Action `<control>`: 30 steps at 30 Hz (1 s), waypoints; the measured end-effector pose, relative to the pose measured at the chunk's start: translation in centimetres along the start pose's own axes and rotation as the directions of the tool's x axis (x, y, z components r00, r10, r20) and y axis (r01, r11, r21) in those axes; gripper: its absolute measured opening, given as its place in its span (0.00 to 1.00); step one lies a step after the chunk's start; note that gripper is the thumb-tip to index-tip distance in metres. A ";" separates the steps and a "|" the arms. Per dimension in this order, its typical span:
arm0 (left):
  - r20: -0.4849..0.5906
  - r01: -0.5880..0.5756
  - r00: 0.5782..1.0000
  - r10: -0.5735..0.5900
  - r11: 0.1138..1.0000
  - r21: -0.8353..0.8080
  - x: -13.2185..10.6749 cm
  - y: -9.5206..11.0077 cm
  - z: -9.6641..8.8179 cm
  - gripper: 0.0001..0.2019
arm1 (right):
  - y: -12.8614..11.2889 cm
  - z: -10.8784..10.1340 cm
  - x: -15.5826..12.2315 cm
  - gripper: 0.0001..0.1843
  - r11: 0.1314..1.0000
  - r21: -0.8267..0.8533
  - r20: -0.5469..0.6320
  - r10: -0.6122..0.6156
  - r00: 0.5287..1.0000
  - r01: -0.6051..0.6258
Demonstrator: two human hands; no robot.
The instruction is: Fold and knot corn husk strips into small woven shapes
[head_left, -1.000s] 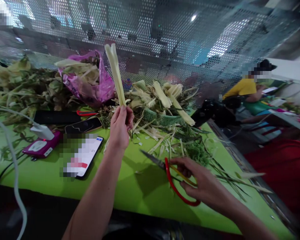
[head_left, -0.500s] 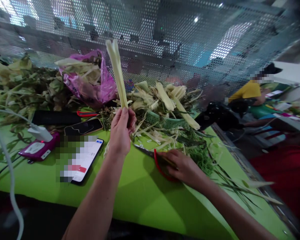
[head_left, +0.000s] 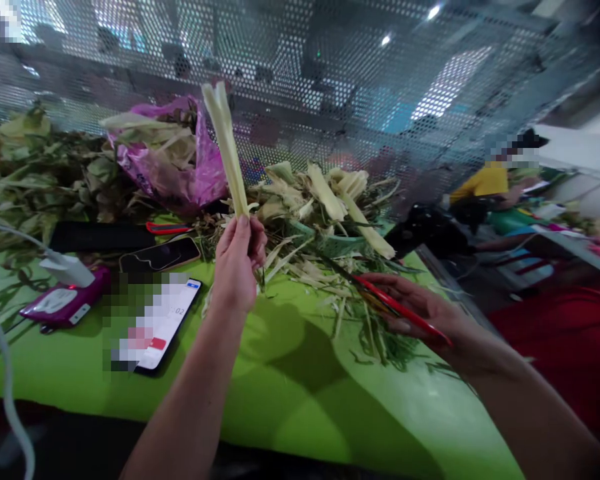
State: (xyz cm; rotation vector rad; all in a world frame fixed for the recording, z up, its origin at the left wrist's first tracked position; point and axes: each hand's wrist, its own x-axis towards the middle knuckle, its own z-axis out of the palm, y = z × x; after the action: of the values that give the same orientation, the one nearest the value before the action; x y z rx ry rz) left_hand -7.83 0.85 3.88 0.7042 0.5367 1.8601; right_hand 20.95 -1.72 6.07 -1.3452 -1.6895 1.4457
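At the far left corner of the green tabletop [head_left: 275,417] a heap of withered husks [head_left: 70,170] spreads along the far edge. Nearer the left edge, a white cable [head_left: 7,387] hangs down past the near edge, and a white plug [head_left: 69,270] sits on a purple power box [head_left: 63,303]. Beside these lie a flat black object [head_left: 93,237], a dark phone [head_left: 165,256] and, closer to the near edge, a phone with a lit screen [head_left: 163,333]. Behind them, toward the far edge, a pink plastic bag [head_left: 210,167] stands open with husks inside, a red-handled tool [head_left: 167,229] lying before it. The two hands are apart. The left hand [head_left: 237,267], raised above the tabletop's middle, has its fingers closed around the lower end of a pale stalk [head_left: 231,157], held upright with a slight leftward tilt. To its right, near the far edge, a green basket [head_left: 343,245] carries more pale pieces [head_left: 325,193]. The right hand [head_left: 433,305] grips red-handled scissors [head_left: 403,310] over scraps toward the right edge, blades pointing left; whether they are parted I cannot tell. Beyond that edge sits a person in yellow [head_left: 485,181].
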 end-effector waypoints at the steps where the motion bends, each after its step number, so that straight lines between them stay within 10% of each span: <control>1: -0.002 0.004 1.000 -0.004 1.000 0.009 0.1 0.0 -0.1 0.11 | -0.2 -0.4 -0.6 0.37 1.000 0.002 -0.014 0.000 1.000 0.000; 10: 0.128 0.224 0.959 -0.251 0.955 0.194 -2.1 -3.2 1.3 0.12 | 0.2 -0.5 -4.8 0.36 0.978 0.166 -0.136 -0.100 0.986 0.122; 20: 0.423 0.558 0.712 -0.560 0.817 0.143 -6.6 -6.2 4.1 0.15 | 2.5 2.3 -4.1 0.37 0.978 0.146 -0.126 -0.129 0.984 0.147; 30: 0.470 0.384 0.740 -0.481 0.876 0.291 -6.3 -8.1 3.3 0.17 | 2.0 3.9 -4.1 0.41 0.964 0.235 -0.113 -0.103 0.988 0.127</control>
State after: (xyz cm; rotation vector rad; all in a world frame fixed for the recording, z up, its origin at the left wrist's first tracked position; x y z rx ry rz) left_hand 1.69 -1.89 -0.41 1.0676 0.4511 1.1135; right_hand 19.72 -7.19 3.89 -1.1475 -1.4510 1.4399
